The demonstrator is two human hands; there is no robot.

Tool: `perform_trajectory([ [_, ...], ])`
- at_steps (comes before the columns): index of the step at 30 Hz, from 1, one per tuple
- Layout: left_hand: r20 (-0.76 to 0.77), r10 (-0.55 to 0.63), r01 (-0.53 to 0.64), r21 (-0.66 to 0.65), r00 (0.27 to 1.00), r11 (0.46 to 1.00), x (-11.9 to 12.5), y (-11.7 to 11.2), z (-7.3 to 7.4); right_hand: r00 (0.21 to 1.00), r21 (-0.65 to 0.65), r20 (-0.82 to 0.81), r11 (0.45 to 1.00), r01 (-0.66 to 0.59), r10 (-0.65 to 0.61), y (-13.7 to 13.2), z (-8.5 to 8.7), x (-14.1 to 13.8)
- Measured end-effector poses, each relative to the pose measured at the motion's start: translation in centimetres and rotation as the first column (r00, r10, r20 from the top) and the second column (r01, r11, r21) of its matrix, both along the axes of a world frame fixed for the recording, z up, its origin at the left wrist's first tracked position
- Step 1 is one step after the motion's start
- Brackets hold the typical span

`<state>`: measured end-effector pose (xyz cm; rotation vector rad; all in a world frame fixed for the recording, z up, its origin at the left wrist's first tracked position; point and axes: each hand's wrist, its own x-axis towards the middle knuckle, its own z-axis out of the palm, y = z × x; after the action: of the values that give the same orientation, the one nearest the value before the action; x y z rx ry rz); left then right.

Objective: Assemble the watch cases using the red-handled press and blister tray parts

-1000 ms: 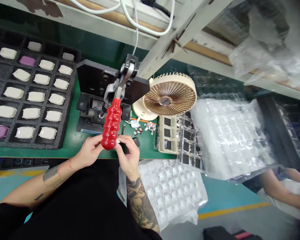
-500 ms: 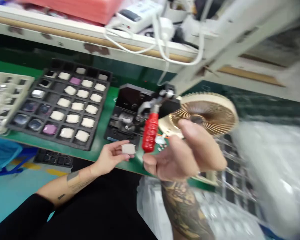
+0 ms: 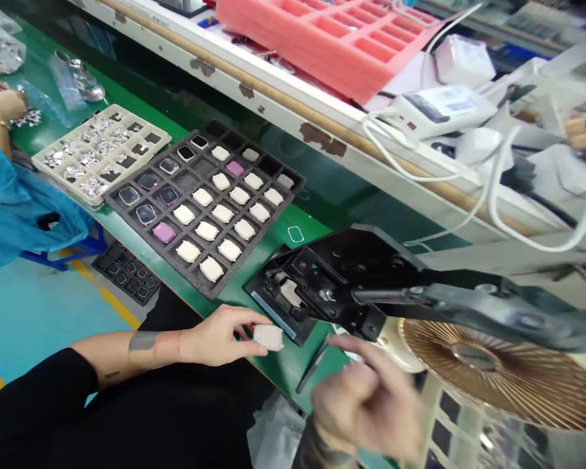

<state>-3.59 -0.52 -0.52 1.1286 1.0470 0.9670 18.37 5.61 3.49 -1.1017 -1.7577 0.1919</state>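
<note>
My left hand (image 3: pixel 224 335) pinches a pale rounded-rectangular watch case (image 3: pixel 268 337) between thumb and fingers, above the front edge of the green bench. My right hand (image 3: pixel 366 404) is smeared by motion, lower right, one fingertip at the upper end of dark thin tweezers (image 3: pixel 312 366). Whether it grips them I cannot tell. Beyond both hands sits a black clamp fixture (image 3: pixel 297 326) with a metal lever (image 3: pixel 449 296) reaching right. A pale part (image 3: pixel 290 293) lies in the fixture, partly covered. To its left, a dark foam tray (image 3: pixel 200 286) carries several cream, purple and dark watch cases.
A beige tray (image 3: pixel 100 198) of small silvery parts lies farther left, near a co-worker's hand (image 3: pixel 4 104) and blue sleeve. A brown-gold fan (image 3: pixel 502 378) stands at right. White cables (image 3: pixel 498 221) hang from the shelf, which bears a pink foam tray (image 3: pixel 297 49).
The view has swung, bringing the co-worker into sight. My right hand has left the red handle's side for the tweezers; the handle is out of sight. My left hand still holds the watch case.
</note>
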Motion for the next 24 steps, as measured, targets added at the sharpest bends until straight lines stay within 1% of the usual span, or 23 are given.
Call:
perform_trajectory([
  [1, -0.022, 0.010, -0.009, 0.036, 1.000, 0.999, -0.5, -0.1, 0.4, 0.996, -0.003, 0.088, 0.999, -0.034, 0.035, -0.6, -1.2, -0.5],
  [2, -0.049, 0.026, -0.022, 0.081, 0.998, 0.997, -0.9, -0.1, 0.7, 0.976, -0.037, 0.206, 0.997, -0.069, 0.076, -1.0, -2.4, -1.1],
  [3, -0.085, 0.049, -0.037, 0.140, 0.995, 0.989, -1.4, -0.1, 0.9, 0.936, -0.100, 0.331, 0.991, -0.089, 0.117, -1.1, -3.7, -1.5],
  [4, -0.134, 0.076, -0.047, 0.208, 0.988, 0.977, -1.7, 0.0, 1.0, 0.883, -0.182, 0.443, 0.980, -0.081, 0.155, -1.0, -4.8, -1.9],
  [5, -0.195, 0.098, -0.041, 0.276, 0.976, 0.960, -2.0, 0.2, 1.1, 0.846, -0.246, 0.509, 0.969, -0.031, 0.157, -0.7, -5.8, -2.2],
  [6, -0.266, 0.114, -0.018, 0.338, 0.957, 0.941, -2.2, 0.5, 1.2, 0.826, -0.303, 0.542, 0.953, 0.018, 0.157, -0.3, -6.7, -2.4],
  [8, -0.424, 0.123, 0.076, 0.422, 0.897, 0.903, -2.5, 1.2, 1.3, 0.821, -0.404, 0.550, 0.909, 0.101, 0.153, 0.6, -7.7, -2.8],
  [10, -0.572, 0.143, 0.178, 0.468, 0.808, 0.866, -2.3, 1.9, 1.3, 0.861, -0.445, 0.497, 0.884, 0.145, 0.109, 1.1, -7.8, -3.2],
  [12, -0.669, 0.220, 0.233, 0.518, 0.710, 0.823, -2.0, 2.6, 1.3, 0.917, -0.440, 0.397, 0.885, 0.155, 0.036, 0.7, -7.4, -3.5],
  [15, -0.747, 0.358, 0.282, 0.579, 0.561, 0.765, -0.9, 3.9, 1.0, 0.974, -0.399, 0.218, 0.907, 0.138, -0.052, -1.4, -6.4, -3.3],
  [16, -0.775, 0.378, 0.308, 0.572, 0.507, 0.760, -0.3, 4.5, 0.9, 0.983, -0.384, 0.168, 0.914, 0.133, -0.073, -2.3, -6.1, -2.9],
  [17, -0.810, 0.374, 0.342, 0.544, 0.451, 0.766, 0.2, 5.2, 0.8, 0.988, -0.370, 0.125, 0.920, 0.132, -0.092, -3.2, -5.8, -2.5],
  [18, -0.854, 0.342, 0.381, 0.489, 0.392, 0.784, 0.8, 5.9, 0.7, 0.989, -0.358, 0.091, 0.923, 0.139, -0.113, -4.0, -5.6, -1.9],
  [20, -0.937, 0.219, 0.456, 0.327, 0.273, 0.828, 2.0, 7.3, 0.7, 0.988, -0.354, 0.058, 0.922, 0.154, -0.143, -5.1, -5.3, -0.7],
  [21, -0.964, 0.150, 0.484, 0.242, 0.222, 0.841, 2.5, 7.9, 0.8, 0.987, -0.356, 0.056, 0.920, 0.161, -0.151, -5.5, -5.2, -0.2],
  [22, -0.979, 0.090, 0.505, 0.172, 0.183, 0.846, 2.9, 8.4, 0.9, 0.986, -0.359, 0.059, 0.919, 0.164, -0.154, -5.8, -5.2, 0.3],
  [23, -0.986, 0.050, 0.521, 0.128, 0.161, 0.844, 3.1, 8.6, 1.0, 0.986, -0.361, 0.063, 0.918, 0.165, -0.152, -6.0, -5.1, 0.7],
  [24, -0.987, 0.032, 0.533, 0.111, 0.157, 0.839, 3.2, 8.6, 1.1, 0.987, -0.360, 0.066, 0.919, 0.161, -0.147, -6.1, -5.0, 1.0],
])
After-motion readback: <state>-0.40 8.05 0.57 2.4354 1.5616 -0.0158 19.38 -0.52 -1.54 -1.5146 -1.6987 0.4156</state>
